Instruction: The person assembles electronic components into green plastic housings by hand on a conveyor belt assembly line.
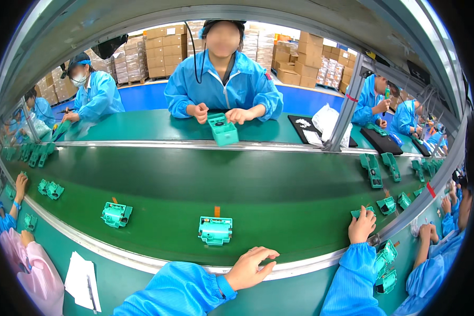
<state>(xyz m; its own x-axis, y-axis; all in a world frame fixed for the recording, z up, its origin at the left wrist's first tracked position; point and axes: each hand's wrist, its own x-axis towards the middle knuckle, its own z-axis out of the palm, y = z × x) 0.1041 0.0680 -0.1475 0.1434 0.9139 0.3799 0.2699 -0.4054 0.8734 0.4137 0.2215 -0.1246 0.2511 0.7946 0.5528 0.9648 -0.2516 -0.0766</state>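
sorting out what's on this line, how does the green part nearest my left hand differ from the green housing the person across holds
The part lies on the belt, untouched; the housing is held by the person across. An orange strip sticks out from the part; none shows on the housing. The part lies nearer you than the housing. Both are green.

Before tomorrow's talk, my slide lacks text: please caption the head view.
Open left hand at the edge of a green belt, right hand touching a green plastic part.
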